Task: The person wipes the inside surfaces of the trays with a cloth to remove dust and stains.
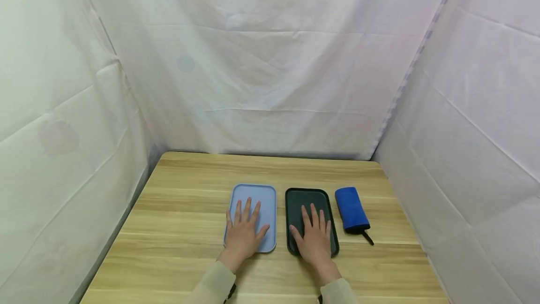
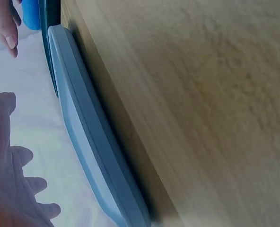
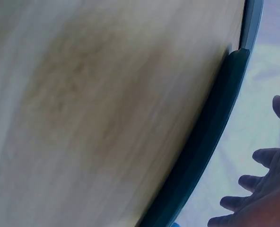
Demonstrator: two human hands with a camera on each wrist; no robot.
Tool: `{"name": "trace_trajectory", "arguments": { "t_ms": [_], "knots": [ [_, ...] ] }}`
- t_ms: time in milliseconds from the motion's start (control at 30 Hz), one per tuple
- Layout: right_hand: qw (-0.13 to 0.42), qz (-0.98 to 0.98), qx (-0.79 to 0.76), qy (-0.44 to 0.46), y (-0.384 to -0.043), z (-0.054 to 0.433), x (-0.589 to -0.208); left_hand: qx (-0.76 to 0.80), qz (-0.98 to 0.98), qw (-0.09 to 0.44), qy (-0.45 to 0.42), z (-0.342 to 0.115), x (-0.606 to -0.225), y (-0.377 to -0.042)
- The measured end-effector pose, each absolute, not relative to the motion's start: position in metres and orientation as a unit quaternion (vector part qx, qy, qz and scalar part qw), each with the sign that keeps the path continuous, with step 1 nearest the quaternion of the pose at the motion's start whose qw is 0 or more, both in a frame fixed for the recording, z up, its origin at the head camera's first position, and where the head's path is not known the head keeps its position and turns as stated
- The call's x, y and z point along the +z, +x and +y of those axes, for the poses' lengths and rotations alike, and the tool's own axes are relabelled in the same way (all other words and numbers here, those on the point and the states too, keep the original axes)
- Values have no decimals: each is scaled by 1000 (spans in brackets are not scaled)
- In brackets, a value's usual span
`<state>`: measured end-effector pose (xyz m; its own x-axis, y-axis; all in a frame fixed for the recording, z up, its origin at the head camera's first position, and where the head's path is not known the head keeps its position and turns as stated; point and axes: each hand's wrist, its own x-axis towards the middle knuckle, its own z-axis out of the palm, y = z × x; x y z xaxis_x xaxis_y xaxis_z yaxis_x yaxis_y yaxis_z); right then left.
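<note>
A light blue rectangular tray (image 1: 266,210) lies on the table, and my left hand (image 1: 243,236) is spread over it with straight fingers. In the left wrist view a gap shows between that hand (image 2: 10,175) and the tray's rim (image 2: 90,127). To its right lies a dark green tray (image 1: 295,201) of similar shape. Over this one my right hand (image 1: 314,240) is held palm down, fingers straight and apart. The right wrist view shows the hand (image 3: 263,189) raised off the dark tray's edge (image 3: 201,137). Neither hand holds anything.
A blue fabric pouch (image 1: 351,208) with a black end and a short black strap (image 1: 368,237) lies right of the dark tray. The wooden table (image 1: 177,229) is enclosed by white cloth walls (image 1: 270,69) at the back and both sides.
</note>
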<state>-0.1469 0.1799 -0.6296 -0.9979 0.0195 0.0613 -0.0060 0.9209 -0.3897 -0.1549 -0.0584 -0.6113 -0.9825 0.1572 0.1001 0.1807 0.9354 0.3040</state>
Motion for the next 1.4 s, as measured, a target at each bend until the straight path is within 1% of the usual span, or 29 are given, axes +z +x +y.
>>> {"name": "trace_trajectory", "arguments": {
  "t_ms": [167,333,400,567,667,733,833,1033,1167,1267,1400],
  "knots": [
    [33,-976,214,-9,-147,194,-630,-187,-979,24,-74,-69,-616,-154],
    [81,-968,236,-23,-148,219,-622,-205,-976,31,-61,-85,-621,-152],
    [94,-964,248,-28,-149,231,-618,-215,-974,38,-55,-91,-620,-150],
    [121,-958,254,-48,-153,260,-617,-233,-972,33,-17,-106,-619,-148],
    [153,-952,254,-70,-158,277,-615,-229,-972,43,5,-114,-620,-147],
    [160,-949,256,-91,-161,288,-612,-230,-971,54,18,-120,-620,-146],
    [127,-947,266,-131,-165,304,-605,-240,-969,53,36,-127,-621,-144],
    [8,-941,280,-190,-174,334,-608,-255,-965,5,61,-138,-624,-142],
    [-55,-929,304,-204,-179,347,-613,-266,-962,-10,62,-142,-627,-142],
    [-83,-922,319,-201,-182,353,-615,-273,-960,-23,59,-144,-630,-142],
    [-93,-921,326,-194,-184,356,-615,-289,-954,-51,60,-145,-633,-143]
  ]
}}
